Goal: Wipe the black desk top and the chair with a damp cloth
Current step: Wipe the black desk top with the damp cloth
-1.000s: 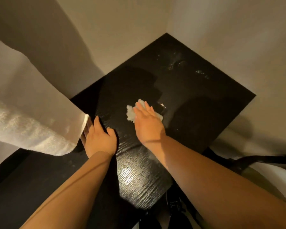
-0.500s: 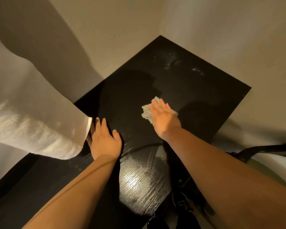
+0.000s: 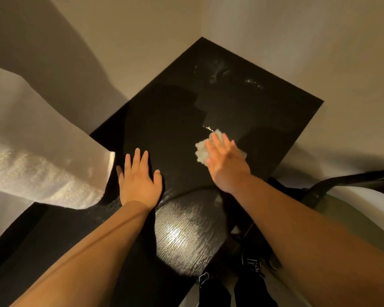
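Black desk top (image 3: pixel 242 103) lies under your hands. Your right hand (image 3: pixel 227 161) presses the white cloth (image 3: pixel 202 151) flat, fingers extended. Your left hand (image 3: pixel 139 180) rests spread and empty.

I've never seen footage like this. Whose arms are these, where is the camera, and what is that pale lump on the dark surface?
No machine here: a person wears a camera on the head, looking down at their own arms. The dark surface is a black desk top set in a room corner. The right hand presses flat on a pale cloth, wiping. The left hand rests open on the desk, holding nothing. A white towel hangs at the left; a dark chair shows at the right.
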Tool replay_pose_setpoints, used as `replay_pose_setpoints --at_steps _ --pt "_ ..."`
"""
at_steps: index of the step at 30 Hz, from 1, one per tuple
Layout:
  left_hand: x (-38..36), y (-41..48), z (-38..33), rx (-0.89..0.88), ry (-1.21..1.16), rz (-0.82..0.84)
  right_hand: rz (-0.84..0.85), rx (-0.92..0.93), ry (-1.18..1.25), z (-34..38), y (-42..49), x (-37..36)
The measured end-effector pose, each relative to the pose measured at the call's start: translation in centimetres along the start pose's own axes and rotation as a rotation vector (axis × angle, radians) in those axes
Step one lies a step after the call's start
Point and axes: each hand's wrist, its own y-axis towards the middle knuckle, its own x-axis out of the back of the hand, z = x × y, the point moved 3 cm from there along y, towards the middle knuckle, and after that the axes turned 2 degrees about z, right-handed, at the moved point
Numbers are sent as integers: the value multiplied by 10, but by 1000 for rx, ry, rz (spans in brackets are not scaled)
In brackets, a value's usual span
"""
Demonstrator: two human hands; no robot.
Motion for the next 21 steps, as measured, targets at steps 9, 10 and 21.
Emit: replay_pose_setpoints --at_steps 9,10,21 --pt "-6 -7 1 -248 161 73 35 238 100 62 -117 -6" --pt "-6 -7 -1 -266 158 67 18 249 77 59 -123 -10" --pt "-14 -37 -56 -323 -76 -7 -88 -9 179 -25 -72 25"
